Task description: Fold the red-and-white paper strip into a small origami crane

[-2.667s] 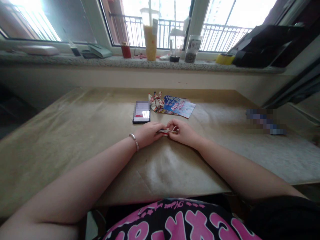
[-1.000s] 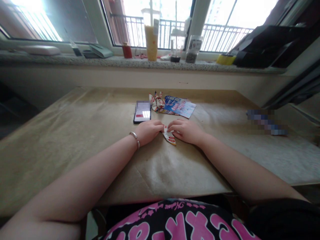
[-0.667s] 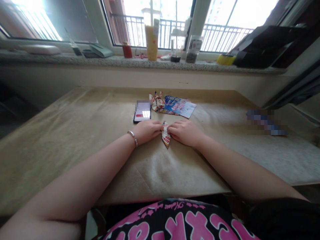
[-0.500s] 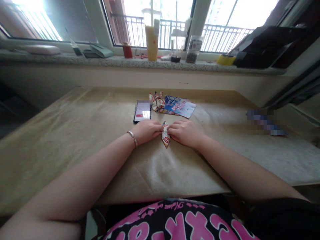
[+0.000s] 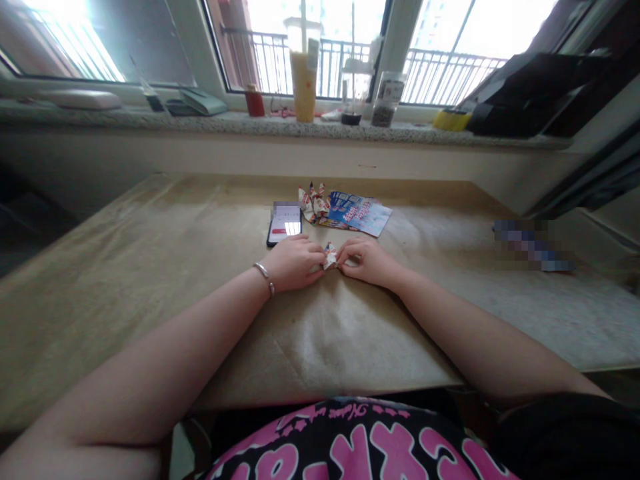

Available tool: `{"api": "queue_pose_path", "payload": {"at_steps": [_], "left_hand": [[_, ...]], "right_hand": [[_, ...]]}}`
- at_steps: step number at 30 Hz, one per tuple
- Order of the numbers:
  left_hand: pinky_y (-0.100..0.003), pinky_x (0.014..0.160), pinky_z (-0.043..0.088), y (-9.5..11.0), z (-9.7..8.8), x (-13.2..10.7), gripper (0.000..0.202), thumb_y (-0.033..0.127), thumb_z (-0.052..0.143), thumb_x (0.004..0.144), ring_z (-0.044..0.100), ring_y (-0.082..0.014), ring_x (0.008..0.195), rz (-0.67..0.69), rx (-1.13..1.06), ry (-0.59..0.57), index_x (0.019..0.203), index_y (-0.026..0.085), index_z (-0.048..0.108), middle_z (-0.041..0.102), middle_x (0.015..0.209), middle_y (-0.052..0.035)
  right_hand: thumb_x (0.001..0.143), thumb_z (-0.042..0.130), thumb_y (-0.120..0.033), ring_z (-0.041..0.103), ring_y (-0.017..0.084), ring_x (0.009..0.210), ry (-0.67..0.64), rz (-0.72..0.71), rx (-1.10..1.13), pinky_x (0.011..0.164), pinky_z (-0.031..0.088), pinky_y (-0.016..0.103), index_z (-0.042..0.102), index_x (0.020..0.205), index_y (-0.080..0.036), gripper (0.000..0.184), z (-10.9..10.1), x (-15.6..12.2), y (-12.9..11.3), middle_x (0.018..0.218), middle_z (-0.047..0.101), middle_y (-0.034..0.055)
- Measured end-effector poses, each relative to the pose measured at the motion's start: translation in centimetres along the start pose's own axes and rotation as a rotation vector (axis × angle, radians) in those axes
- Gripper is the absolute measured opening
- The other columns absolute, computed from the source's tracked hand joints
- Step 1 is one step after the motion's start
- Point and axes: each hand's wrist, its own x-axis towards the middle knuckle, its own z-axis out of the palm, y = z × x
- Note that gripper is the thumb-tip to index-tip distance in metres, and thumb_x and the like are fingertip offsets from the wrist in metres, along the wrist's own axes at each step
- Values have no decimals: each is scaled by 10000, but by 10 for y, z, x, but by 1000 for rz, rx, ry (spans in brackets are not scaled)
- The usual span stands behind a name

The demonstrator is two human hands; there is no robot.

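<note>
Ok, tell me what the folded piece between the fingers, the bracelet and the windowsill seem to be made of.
Folded piece: probably printed paper, fairly matte, judging by its creases and points. Bracelet: likely metal, silvery and polished, given its bright highlights. Windowsill: perhaps granite or imitation stone, by its speckled grey edge; whether polished is unclear.

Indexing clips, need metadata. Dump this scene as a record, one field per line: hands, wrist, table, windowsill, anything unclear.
left hand: grips folded paper at its left side
right hand: pinches its right side
wrist: silver bracelet, left
table: phone, folded paper cluster, printed sheets
windowsill: tall cup, red jar
unclear: pixelated item, table's right side
</note>
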Motion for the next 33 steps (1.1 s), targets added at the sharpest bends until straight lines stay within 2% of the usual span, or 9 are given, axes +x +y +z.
{"api": "queue_pose_path", "payload": {"at_steps": [3,7,10,13,17,21,26,33], "left_hand": [[-300,738,428,0,5,0,255,372,473,845,583,-168,787,-12,-12,12,847,187,649,653,848,-53],[-281,690,423,2,9,2,241,305,439,866,578,-158,766,-8,20,52,806,177,635,649,828,-51],[-288,709,428,4,9,3,206,265,455,849,579,-159,765,-17,34,69,782,172,626,648,799,-45],[-296,746,436,6,9,4,184,247,470,828,583,-156,752,-44,29,90,763,168,623,649,787,-42],[-335,872,411,8,11,6,185,250,489,805,578,-146,704,-86,41,118,711,165,624,644,721,-29],[-380,933,366,10,10,10,229,268,473,813,571,-154,701,-157,28,131,679,165,628,640,683,-32],[-359,806,406,6,11,9,225,327,513,800,564,-190,777,-243,-90,71,714,172,651,658,749,-50],[-298,718,420,0,17,5,245,329,495,837,581,-178,771,-345,-235,27,795,168,675,668,779,-57]], "right_hand": [[698,592,-182,607,146,771,12,8,-36,781,409,277,656,684,-197,68,-1,-1,-3,792,685,13],[692,589,-191,596,151,765,9,-24,-188,890,350,330,644,691,-207,58,-5,-2,-11,764,677,-1],[699,584,-207,588,163,789,-20,-33,-315,930,306,353,642,721,-212,62,-7,-2,-17,776,670,2],[743,557,-239,572,172,792,-40,-28,-404,887,316,343,637,731,-210,86,-8,-2,-21,775,664,11],[773,538,-266,553,189,824,-66,1,-484,863,318,343,631,747,-190,123,-7,-2,-27,794,661,40],[757,553,-260,535,209,902,-60,48,-453,866,323,350,629,762,-192,103,-5,0,-27,886,664,47],[753,553,-257,533,218,910,-83,84,-386,842,343,354,620,738,-183,101,0,2,-19,919,649,68],[792,529,-285,558,180,807,-44,130,-269,769,365,308,610,722,-181,149,-1,2,-13,814,653,56]]}}
